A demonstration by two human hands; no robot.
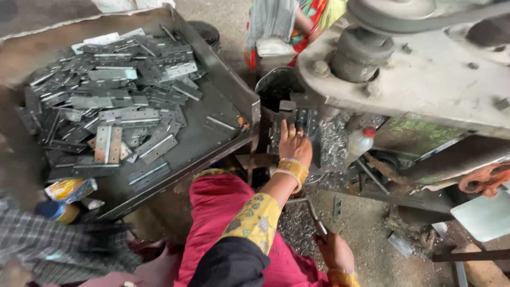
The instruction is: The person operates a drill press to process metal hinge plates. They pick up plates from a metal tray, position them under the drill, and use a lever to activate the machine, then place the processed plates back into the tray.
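Note:
My left hand, with yellow bangles at the wrist, reaches forward into the bed of a heavy grey press machine. Its fingers press on a small dark metal hinge plate under the tool. My right hand is low at the bottom right, closed around a thin metal lever rod that runs up toward the machine. My pink sleeve with a yellow cuff crosses the middle.
A large dark metal tray on my left holds a heap of several flat hinges. A plastic bottle with a red cap stands by the press. Metal shavings cover the floor. Another person in colourful clothing sits beyond the machine.

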